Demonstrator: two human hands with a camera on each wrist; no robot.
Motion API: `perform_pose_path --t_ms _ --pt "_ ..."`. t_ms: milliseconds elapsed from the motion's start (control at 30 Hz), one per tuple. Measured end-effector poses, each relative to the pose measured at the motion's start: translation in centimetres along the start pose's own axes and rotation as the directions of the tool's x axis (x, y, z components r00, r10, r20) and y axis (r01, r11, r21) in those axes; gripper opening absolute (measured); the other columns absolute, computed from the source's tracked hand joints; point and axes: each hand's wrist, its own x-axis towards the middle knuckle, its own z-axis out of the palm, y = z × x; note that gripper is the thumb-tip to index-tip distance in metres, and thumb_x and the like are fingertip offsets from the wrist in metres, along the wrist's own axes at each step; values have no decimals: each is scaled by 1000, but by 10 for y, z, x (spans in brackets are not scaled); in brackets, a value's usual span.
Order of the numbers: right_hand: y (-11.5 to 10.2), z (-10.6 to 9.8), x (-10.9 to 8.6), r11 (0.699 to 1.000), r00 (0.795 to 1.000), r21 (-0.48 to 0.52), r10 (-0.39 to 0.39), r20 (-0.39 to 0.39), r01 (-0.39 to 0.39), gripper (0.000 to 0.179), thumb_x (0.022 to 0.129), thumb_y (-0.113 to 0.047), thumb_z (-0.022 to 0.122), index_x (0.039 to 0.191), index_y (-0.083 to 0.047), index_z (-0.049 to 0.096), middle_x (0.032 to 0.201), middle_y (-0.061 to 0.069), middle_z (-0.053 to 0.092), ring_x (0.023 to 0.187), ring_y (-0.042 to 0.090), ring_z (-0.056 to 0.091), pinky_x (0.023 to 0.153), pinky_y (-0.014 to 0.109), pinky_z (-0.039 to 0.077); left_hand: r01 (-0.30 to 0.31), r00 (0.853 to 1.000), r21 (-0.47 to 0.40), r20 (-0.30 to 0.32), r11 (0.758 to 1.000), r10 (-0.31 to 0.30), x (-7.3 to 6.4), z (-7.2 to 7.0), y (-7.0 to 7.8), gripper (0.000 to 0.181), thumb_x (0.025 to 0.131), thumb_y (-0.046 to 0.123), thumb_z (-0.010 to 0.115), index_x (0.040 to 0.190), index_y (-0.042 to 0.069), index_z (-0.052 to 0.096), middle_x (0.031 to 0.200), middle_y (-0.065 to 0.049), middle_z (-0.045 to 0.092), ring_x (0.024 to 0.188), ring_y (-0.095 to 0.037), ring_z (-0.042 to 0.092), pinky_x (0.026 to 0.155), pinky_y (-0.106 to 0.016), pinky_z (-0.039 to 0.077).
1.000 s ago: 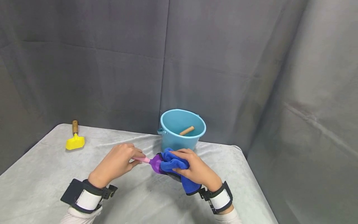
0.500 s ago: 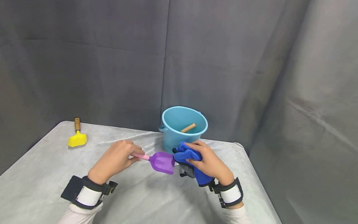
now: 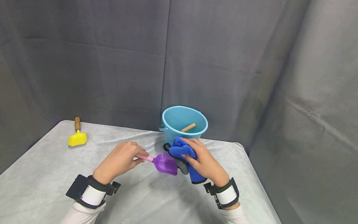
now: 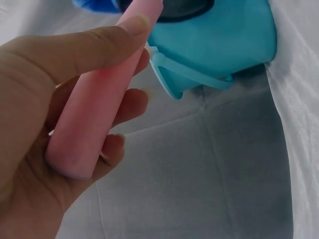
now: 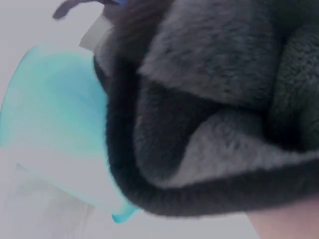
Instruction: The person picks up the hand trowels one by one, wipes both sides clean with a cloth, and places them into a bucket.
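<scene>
- The blue bucket stands upright at the far edge of the bench, right of its middle, mouth up.
- Inside it a wooden stick leans towards the right wall; its lower end is hidden by the rim.
- The bucket's handle hangs down along its outer side.
- The left hand grips the pink grip of the purple shovel, thumb laid along it; the blade points right, on the near side of the bucket.
- The right hand holds the bunched cloth, blue on one side and grey on the other, at the blade's right end and near the bucket.
- At the far left lies a yellow spade, its wooden grip pointing away.
- A pale, wrinkled cover lies over the bench.
- Grey curtains hang behind the bench and along its right side, creased and seamed.
</scene>
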Motion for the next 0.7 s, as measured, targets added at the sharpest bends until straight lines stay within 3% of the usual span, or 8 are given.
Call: perform_pose_path --t_ms 367,500,700 --pt "-14 24 5 995 996 50 -83 -11 84 49 104 -19 57 152 -18 46 142 3 55 132 19 52 109 48 45 -11 1000 -20 15 1000 12 2 3 8 16 79 25 87 94 19 84 85 11 78 76 -10 70 68 -30 57" --pt "-19 32 5 991 993 56 -121 1 121 50 101 -20 63 150 -19 50 135 1 58 125 18 57 104 44 50 -23 1000 -20 -1 1000 23 3 3 10 17 78 22 88 94 19 84 85 11 78 72 -9 67 64 -27 54" --pt "-25 42 4 988 991 84 -129 21 127 56 88 -19 80 141 -20 61 125 1 60 117 18 61 96 41 55 -56 998 -2 -25 998 56 2 3 10 16 80 20 87 95 21 84 84 13 77 66 -7 61 59 -23 49"
